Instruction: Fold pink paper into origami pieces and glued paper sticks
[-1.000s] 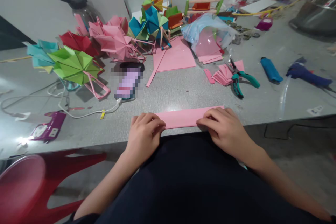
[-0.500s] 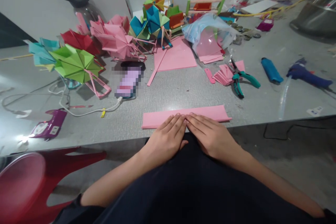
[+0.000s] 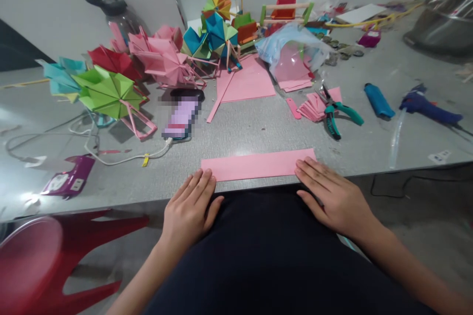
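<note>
A long folded strip of pink paper [image 3: 256,165] lies flat along the table's front edge. My left hand [image 3: 192,202] rests with its fingers stretched out on the strip's left end, the thumb apart and below. On the right end lie the outstretched fingers of my right hand [image 3: 328,194], its thumb also spread away. Neither hand grips anything. Beyond the strip are teal-handled pliers [image 3: 342,110] on a bundle of folded pink paper pieces [image 3: 312,107], beside a small flat pink tool [image 3: 293,108].
Folded paper umbrellas, one green [image 3: 111,93] and several pink [image 3: 162,61], stand at the back left. A phone [image 3: 183,117] on a white cable lies before them. Pink sheets [image 3: 247,81], a plastic bag [image 3: 291,49] and a blue glue gun [image 3: 430,106] are farther back. A red stool [image 3: 33,251] stands lower left.
My hands first pinched the strip near its ends, then met flat at its middle. Now they have slid apart to the two ends, and the lower edge lies flatter.
</note>
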Action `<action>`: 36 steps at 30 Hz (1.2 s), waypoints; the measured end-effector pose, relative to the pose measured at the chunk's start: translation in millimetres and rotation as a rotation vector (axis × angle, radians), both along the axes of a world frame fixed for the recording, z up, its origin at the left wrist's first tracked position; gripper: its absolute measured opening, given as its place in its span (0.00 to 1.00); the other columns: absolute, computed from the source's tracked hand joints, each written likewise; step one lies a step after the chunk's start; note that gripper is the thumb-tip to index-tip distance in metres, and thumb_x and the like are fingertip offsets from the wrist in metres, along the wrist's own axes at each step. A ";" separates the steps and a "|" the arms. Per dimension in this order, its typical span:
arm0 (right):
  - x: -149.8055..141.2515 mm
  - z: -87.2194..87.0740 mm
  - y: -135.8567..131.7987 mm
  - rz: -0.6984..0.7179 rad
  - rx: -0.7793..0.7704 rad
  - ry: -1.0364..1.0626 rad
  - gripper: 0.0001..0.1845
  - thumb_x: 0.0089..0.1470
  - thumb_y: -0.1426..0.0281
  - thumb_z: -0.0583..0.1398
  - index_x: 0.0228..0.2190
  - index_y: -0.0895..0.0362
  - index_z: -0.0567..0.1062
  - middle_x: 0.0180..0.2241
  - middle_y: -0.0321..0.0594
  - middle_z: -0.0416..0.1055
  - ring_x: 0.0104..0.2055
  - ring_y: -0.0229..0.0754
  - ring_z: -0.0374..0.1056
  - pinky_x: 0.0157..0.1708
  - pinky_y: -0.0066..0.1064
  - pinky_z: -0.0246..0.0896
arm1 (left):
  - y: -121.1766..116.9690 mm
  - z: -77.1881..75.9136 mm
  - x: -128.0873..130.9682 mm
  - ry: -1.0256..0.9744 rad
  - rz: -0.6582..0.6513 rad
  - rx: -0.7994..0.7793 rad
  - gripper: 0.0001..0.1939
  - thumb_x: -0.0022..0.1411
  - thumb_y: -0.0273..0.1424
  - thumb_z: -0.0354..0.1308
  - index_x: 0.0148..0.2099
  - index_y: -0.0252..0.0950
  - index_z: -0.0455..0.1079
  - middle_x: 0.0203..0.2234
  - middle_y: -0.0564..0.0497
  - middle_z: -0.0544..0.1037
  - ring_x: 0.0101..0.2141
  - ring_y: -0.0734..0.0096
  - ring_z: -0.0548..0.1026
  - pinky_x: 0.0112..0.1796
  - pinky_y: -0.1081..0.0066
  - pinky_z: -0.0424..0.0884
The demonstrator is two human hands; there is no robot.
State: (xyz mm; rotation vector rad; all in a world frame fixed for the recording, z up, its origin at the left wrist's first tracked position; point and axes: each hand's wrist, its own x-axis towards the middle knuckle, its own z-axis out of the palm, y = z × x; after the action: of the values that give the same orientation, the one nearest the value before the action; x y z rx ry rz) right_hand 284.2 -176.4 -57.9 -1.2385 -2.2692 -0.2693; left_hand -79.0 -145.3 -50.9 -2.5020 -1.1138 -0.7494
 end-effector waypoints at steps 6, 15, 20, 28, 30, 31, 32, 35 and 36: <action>-0.5 9.9 -0.1 -0.072 0.131 0.027 0.09 0.65 0.75 0.64 0.46 0.59 0.82 0.46 0.51 0.82 0.48 0.53 0.78 0.49 0.47 0.74 | -1.0 4.0 4.4 -0.075 0.067 0.088 0.12 0.70 0.31 0.66 0.54 0.36 0.76 0.47 0.41 0.85 0.49 0.51 0.84 0.47 0.56 0.80; 3.2 16.2 5.4 -0.070 0.117 -0.062 0.06 0.68 0.77 0.61 0.37 0.57 0.76 0.36 0.42 0.79 0.37 0.44 0.70 0.41 0.39 0.59 | 2.1 16.3 -1.5 -0.095 0.069 0.042 0.01 0.70 0.28 0.66 0.44 0.38 0.78 0.32 0.49 0.82 0.35 0.59 0.76 0.38 0.60 0.69; 6.2 13.7 11.9 -0.045 0.064 -0.046 0.09 0.71 0.75 0.57 0.36 0.57 0.75 0.35 0.43 0.77 0.37 0.45 0.67 0.40 0.38 0.56 | 8.3 18.1 -2.9 -0.256 0.092 -0.223 0.06 0.72 0.32 0.64 0.38 0.40 0.78 0.32 0.50 0.81 0.35 0.62 0.76 0.39 0.60 0.69; 15.4 13.0 26.8 -0.048 -0.111 0.020 0.11 0.73 0.70 0.54 0.36 0.55 0.72 0.34 0.40 0.75 0.37 0.46 0.67 0.40 0.38 0.54 | 20.2 27.2 -3.3 -0.172 0.124 -0.408 0.11 0.74 0.32 0.58 0.37 0.39 0.77 0.35 0.49 0.82 0.38 0.60 0.75 0.41 0.60 0.67; 15.7 13.3 28.9 -0.044 -0.123 0.025 0.08 0.72 0.71 0.55 0.39 0.55 0.73 0.36 0.40 0.76 0.39 0.46 0.67 0.42 0.38 0.54 | 24.5 29.6 -1.7 -0.137 0.151 -0.458 0.10 0.74 0.31 0.57 0.37 0.38 0.75 0.35 0.49 0.81 0.38 0.59 0.75 0.41 0.59 0.66; 15.4 13.7 29.6 -0.043 -0.121 0.014 0.08 0.72 0.73 0.55 0.41 0.55 0.74 0.37 0.41 0.76 0.39 0.47 0.67 0.43 0.38 0.54 | 27.2 30.9 -0.9 -0.124 0.165 -0.486 0.10 0.74 0.31 0.57 0.37 0.38 0.75 0.34 0.50 0.81 0.38 0.59 0.75 0.41 0.60 0.65; 14.9 14.4 30.3 -0.041 -0.119 -0.005 0.09 0.71 0.75 0.54 0.42 0.55 0.75 0.37 0.41 0.76 0.39 0.47 0.67 0.43 0.39 0.54 | 30.2 32.3 0.0 -0.116 0.179 -0.514 0.10 0.74 0.31 0.57 0.37 0.38 0.74 0.33 0.50 0.81 0.38 0.60 0.75 0.41 0.60 0.64; 12.4 18.0 31.4 -0.022 -0.104 -0.061 0.15 0.66 0.81 0.53 0.41 0.54 0.76 0.36 0.41 0.73 0.40 0.48 0.65 0.44 0.40 0.54 | 38.5 36.5 2.6 -0.109 0.207 -0.550 0.08 0.72 0.31 0.59 0.37 0.38 0.74 0.32 0.51 0.80 0.37 0.59 0.76 0.42 0.59 0.64; 11.2 19.6 31.3 -0.011 -0.092 -0.068 0.17 0.64 0.83 0.53 0.40 0.54 0.76 0.37 0.42 0.73 0.41 0.48 0.65 0.45 0.40 0.54 | 40.3 37.3 3.7 -0.109 0.206 -0.533 0.07 0.72 0.31 0.60 0.37 0.39 0.74 0.33 0.50 0.80 0.38 0.59 0.76 0.42 0.59 0.64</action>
State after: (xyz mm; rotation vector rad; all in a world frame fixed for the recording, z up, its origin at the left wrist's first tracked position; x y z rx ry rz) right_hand 295.3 -145.1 -38.2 -1.3066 -2.3568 -0.2163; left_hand -75.3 -105.0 -13.6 -2.7162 -1.7768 -0.5941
